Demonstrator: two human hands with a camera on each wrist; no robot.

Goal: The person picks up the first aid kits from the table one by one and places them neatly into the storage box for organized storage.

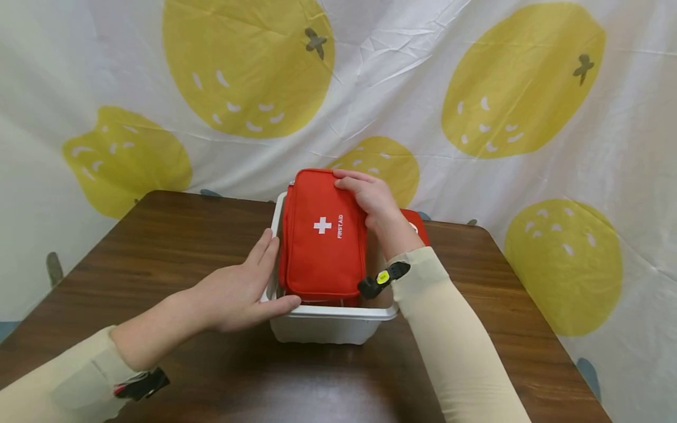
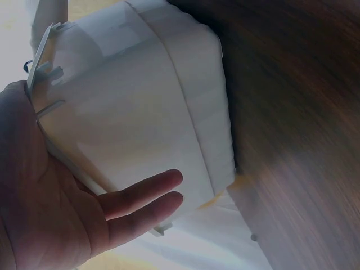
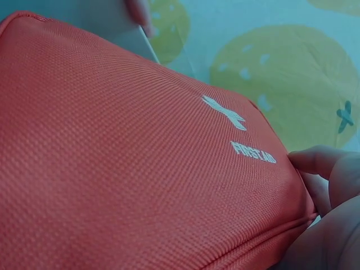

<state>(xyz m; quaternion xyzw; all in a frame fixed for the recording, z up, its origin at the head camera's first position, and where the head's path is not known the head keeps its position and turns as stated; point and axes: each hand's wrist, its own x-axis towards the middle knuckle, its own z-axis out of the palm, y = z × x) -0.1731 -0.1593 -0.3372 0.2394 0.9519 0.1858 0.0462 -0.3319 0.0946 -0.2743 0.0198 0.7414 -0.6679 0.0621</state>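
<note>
A red zippered first aid bag (image 1: 325, 258) with a white cross leans in a white plastic tub (image 1: 328, 326), its upper end above the far rim. My right hand (image 1: 372, 200) grips the bag's upper right edge; in the right wrist view, the thumb and fingers (image 3: 323, 160) pinch its corner beside the FIRST AID lettering. My left hand (image 1: 238, 294) lies along the tub's left side with straight fingers, its thumb over the near left corner of the rim. In the left wrist view, two fingers (image 2: 143, 199) extend along the tub's outer wall.
A second red item (image 1: 415, 220) with a white mark shows behind my right wrist, mostly hidden. The tub stands on a dark wooden table (image 1: 201, 247). Behind the table hangs a white cloth (image 1: 381, 70) printed with yellow fruit.
</note>
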